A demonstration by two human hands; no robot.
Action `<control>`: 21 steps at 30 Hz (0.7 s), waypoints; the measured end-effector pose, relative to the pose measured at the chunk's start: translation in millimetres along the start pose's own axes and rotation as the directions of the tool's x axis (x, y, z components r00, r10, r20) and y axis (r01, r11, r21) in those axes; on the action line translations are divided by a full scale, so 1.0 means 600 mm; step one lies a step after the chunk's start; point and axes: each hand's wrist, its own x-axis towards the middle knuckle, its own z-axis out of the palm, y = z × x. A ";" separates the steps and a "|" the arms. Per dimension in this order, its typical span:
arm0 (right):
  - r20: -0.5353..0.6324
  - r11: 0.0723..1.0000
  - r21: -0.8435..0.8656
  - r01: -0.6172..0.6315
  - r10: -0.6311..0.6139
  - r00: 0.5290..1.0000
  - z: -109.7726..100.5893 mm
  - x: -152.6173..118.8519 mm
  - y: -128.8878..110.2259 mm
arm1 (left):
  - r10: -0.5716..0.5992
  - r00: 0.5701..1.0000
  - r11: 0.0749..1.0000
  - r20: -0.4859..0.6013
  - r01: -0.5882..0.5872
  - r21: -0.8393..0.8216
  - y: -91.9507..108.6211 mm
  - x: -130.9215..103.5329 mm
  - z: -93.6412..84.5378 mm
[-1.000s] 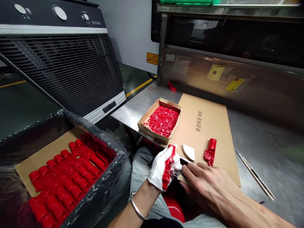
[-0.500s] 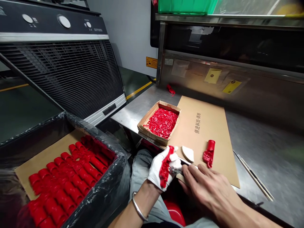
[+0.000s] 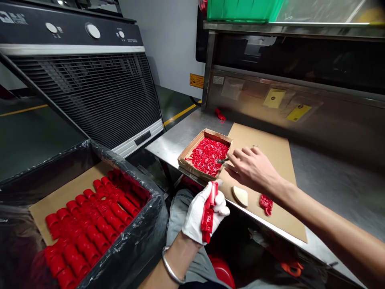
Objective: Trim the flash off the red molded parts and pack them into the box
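Observation:
My left hand (image 3: 197, 218), in a white glove, is closed around a red plastic part (image 3: 208, 216) held up over my lap. My bare right hand (image 3: 251, 166) grips nippers (image 3: 223, 161), whose handles are mostly hidden by the fingers. Their metal tip is over the near right side of a cardboard box (image 3: 192, 170) filled with thin red plastic scraps (image 3: 207, 154). Below my right forearm, another red part (image 3: 266, 204) lies partly covered on the cardboard sheet (image 3: 270, 144). Beside it sits a pale wedge-shaped block (image 3: 240, 196).
At lower left, a bin lined with black plastic (image 3: 126, 241) holds rows of red parts (image 3: 90, 233). A small red piece (image 3: 220, 114) lies at the table's back. A slatted machine (image 3: 87, 88) stands behind the bin. A green crate (image 3: 243, 10) rests on the shelf above.
My right hand has moved the nippers from the red part in my left hand, forward to the scrap box. My left hand keeps its hold. The view has shifted slightly.

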 end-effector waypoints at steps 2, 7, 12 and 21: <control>-0.002 0.999 -0.023 0.046 -0.046 0.999 0.015 0.016 0.000 | 0.040 0.999 0.998 -0.005 -0.040 0.051 0.002 -0.008 0.006; -0.059 1.000 -0.006 -0.010 0.010 0.998 -0.004 -0.015 0.005 | 0.092 0.996 0.988 0.017 -0.093 0.120 0.010 -0.022 0.015; -0.119 0.865 0.501 -0.028 0.101 0.988 -0.082 -0.107 -0.017 | 0.100 0.995 0.981 -0.026 -0.094 0.168 0.008 -0.023 0.020; -0.033 0.872 0.489 -0.010 0.030 0.999 -0.115 -0.176 -0.097 | 0.004 1.000 0.968 0.011 -0.007 0.249 -0.028 -0.027 0.032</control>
